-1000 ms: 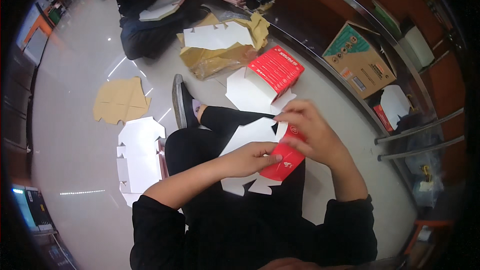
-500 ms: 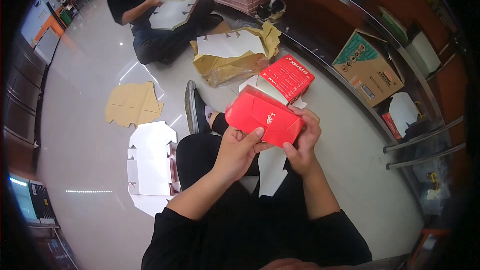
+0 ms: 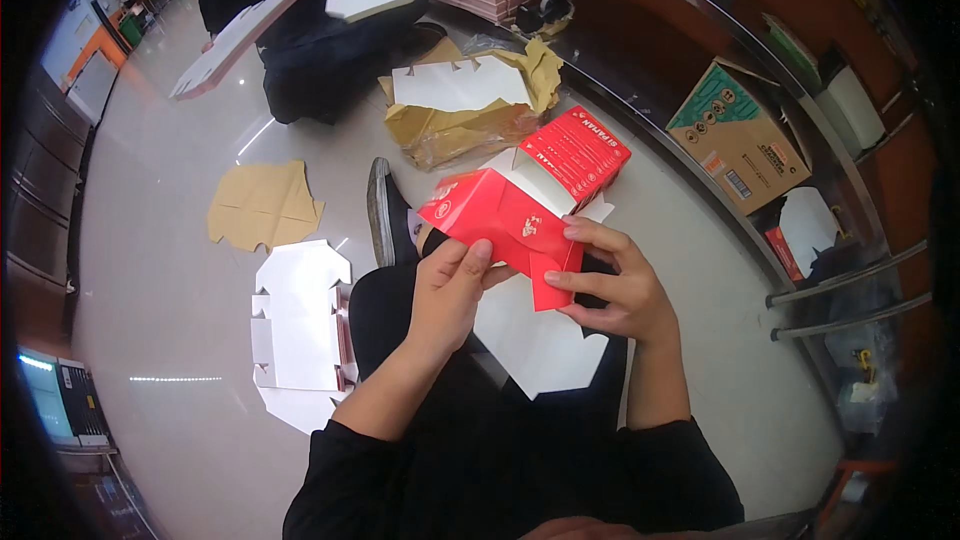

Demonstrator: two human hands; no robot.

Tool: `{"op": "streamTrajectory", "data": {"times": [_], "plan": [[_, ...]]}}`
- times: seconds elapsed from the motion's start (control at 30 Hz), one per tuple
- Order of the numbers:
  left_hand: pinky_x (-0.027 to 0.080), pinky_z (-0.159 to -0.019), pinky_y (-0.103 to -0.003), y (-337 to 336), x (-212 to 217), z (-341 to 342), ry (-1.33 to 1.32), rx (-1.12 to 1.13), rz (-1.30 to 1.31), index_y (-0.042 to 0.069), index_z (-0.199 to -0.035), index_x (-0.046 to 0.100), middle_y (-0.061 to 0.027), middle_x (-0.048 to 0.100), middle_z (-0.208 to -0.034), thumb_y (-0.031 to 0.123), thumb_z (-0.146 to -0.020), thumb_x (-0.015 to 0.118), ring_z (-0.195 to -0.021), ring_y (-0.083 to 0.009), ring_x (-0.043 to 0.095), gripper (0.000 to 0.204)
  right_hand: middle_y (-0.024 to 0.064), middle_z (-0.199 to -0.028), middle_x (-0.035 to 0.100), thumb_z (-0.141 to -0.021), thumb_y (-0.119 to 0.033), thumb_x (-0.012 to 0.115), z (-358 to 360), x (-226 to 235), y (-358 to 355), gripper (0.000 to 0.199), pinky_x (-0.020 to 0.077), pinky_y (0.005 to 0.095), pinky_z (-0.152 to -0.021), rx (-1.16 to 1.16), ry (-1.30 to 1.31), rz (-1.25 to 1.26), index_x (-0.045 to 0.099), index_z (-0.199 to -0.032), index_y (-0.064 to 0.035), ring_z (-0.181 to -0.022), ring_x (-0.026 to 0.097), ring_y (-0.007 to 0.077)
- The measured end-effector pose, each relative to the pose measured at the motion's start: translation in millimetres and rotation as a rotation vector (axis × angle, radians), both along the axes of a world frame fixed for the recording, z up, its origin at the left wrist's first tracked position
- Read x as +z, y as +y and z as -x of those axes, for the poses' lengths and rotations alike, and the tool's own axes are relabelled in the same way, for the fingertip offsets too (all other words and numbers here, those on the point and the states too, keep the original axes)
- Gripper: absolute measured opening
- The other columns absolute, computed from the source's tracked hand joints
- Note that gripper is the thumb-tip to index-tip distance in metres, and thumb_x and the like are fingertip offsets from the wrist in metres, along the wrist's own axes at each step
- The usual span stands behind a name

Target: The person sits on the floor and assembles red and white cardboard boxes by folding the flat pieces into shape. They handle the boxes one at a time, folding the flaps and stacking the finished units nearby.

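Your left hand and right hand grip a partly folded red carton between them; uneven pressure from the right could crease its downturned flap.

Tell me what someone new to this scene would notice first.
Probably the bright red carton, held partly folded between the left hand and right hand near the middle of the view. Just beyond it, to the right, is a second red box. Left of the person's bent knee, flat white cardboard pieces lie stacked on the shiny floor.
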State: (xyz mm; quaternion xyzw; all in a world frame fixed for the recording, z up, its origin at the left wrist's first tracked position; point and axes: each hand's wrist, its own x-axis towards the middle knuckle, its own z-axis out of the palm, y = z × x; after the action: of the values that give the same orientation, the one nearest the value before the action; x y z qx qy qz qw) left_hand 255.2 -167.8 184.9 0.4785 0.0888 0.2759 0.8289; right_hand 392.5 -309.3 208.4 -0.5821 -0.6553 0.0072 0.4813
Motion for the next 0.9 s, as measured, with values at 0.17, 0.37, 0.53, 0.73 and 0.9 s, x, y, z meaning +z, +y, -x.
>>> {"op": "streamTrajectory", "data": {"times": [0.17,0.37,0.53,0.73,0.9], "plan": [[0.050,-0.079,-0.037,-10,-4,0,0.038,0.075,0.110,0.000,-0.105,0.050,-0.0126,0.057,-0.104,0.020,-0.090,0.048,-0.094,-0.0223,0.058,0.025,0.0106,-0.113,0.049,-0.054,-0.006,0.075,2,-5,6,0.040,0.0435,0.0385,-0.087,-0.124,-0.092,-0.011,0.066,-0.093,-0.0136,-0.106,0.049,0.0309],[0.045,-0.087,-0.041,-22,-19,-6,-0.021,0.034,0.211,-0.002,-0.107,0.050,-0.0132,0.054,-0.111,0.020,-0.090,0.046,-0.102,-0.0241,0.054,0.028,0.0092,-0.110,0.047,-0.054,-0.012,0.077,13,-37,19,0.039,0.0408,0.0379,-0.088,-0.337,-0.130,-0.120,0.065,-0.092,-0.0117,-0.105,0.047,0.0287],[0.044,-0.088,-0.039,-19,-25,-2,-0.001,0.041,0.050,-0.002,-0.113,0.047,-0.0116,0.055,-0.110,0.017,-0.090,0.048,-0.101,-0.0215,0.054,0.030,0.0087,-0.109,0.041,-0.057,-0.018,0.079,16,-52,29,0.054,0.0416,0.0374,-0.086,-0.374,-0.086,-0.220,0.050,-0.103,-0.0139,-0.104,0.046,0.0290],[0.049,-0.076,-0.029,21,-12,21,0.177,0.341,-0.164,0.000,-0.107,0.051,-0.0089,0.059,-0.097,0.002,-0.082,0.056,-0.086,-0.0151,0.059,0.026,0.0151,-0.120,0.040,-0.062,-0.022,0.077,-12,-64,31,0.063,0.0350,0.0407,-0.093,-0.206,0.037,-0.099,0.043,-0.114,-0.0109,-0.110,0.041,0.0324],[0.051,-0.078,-0.040,56,-8,62,0.097,0.482,-0.198,-0.001,-0.116,0.042,-0.0130,0.054,-0.107,0.001,-0.081,0.054,-0.093,-0.0241,0.058,0.037,0.0134,-0.137,0.021,-0.062,-0.027,0.074,-127,-148,43,0.075,0.0283,0.0515,-0.098,-0.676,-0.028,0.478,0.035,-0.125,-0.0143,-0.125,0.021,0.0385]]}}
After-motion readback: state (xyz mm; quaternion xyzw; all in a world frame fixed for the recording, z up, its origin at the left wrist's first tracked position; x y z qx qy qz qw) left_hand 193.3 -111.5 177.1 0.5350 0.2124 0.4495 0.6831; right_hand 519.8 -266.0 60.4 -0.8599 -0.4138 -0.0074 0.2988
